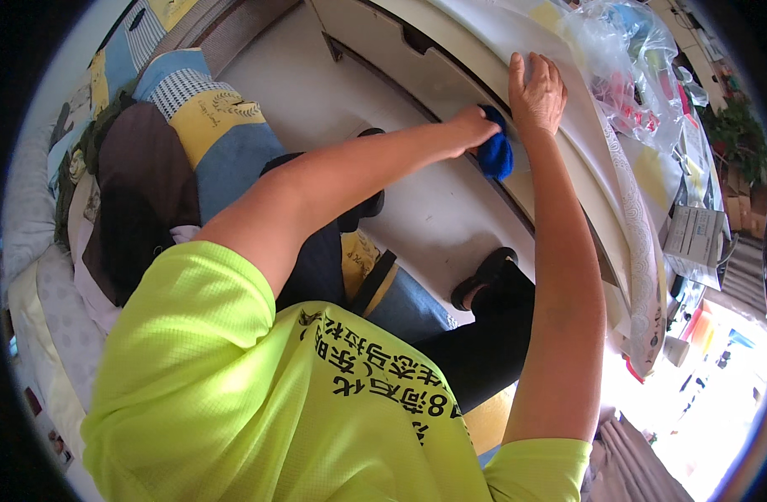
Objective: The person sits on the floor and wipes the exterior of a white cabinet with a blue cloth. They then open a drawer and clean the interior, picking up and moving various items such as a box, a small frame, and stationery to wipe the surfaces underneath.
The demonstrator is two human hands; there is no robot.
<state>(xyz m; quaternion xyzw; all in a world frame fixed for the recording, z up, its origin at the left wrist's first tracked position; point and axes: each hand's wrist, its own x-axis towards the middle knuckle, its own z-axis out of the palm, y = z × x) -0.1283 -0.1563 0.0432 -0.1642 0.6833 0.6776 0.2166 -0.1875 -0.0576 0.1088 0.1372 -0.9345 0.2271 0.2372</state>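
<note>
My left hand (474, 132) grips a bunched blue cloth (496, 154). The cloth lies against the cream side of a low table (459, 81), just under its top edge. To its right, my right hand (539, 94) lies palm down on the white tablecloth (575, 94) near that edge, fingers a little apart and holding nothing. Part of the cloth is hidden behind my left fingers. Below the top, a dark cut-out (416, 39) shows in the table's side panel.
Clear plastic bags (634, 69) and a grey-white box (694, 241) sit on the table. A sofa with a patchwork cover (233, 147) stands at left, with dark clothes (145, 188) heaped on it. Black shoes (484, 276) rest on the pale floor (415, 219).
</note>
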